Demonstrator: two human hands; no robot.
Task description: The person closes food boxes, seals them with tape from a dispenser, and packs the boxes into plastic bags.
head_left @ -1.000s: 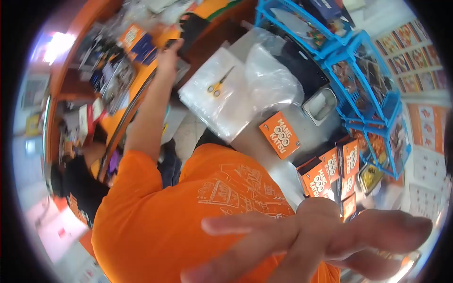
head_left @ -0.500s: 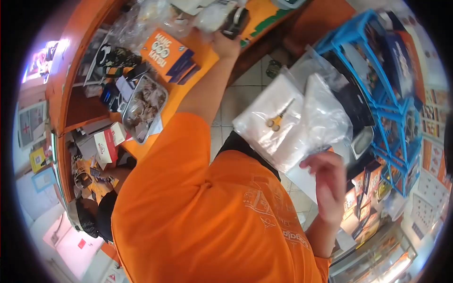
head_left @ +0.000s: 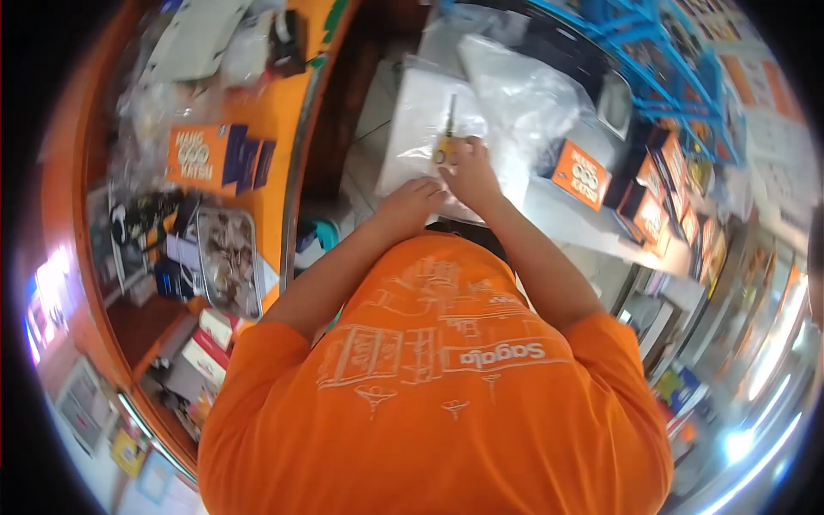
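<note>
Yellow-handled scissors [head_left: 445, 148] lie over a stack of clear plastic bags [head_left: 412, 129], blades pointing away from me. My right hand [head_left: 472, 176] is at the scissors' handles, its fingers bent and closed on them. At the near edge of the bags, my left hand [head_left: 414, 206] lies with its fingers stretched over the plastic, close to my right hand. Another crumpled clear plastic bag [head_left: 524, 94] spreads to the right of the stack.
On the orange counter [head_left: 293, 112] at left are orange and dark-blue printed boxes [head_left: 202, 159], a metal tray of small packets [head_left: 230, 257] and a black object [head_left: 286, 43]. More printed boxes [head_left: 581, 174] sit at right, below a blue rack [head_left: 652, 51].
My left hand has left the black object on the counter and come to the bags. My right hand has moved from beside the bags onto the scissors. The view has turned.
</note>
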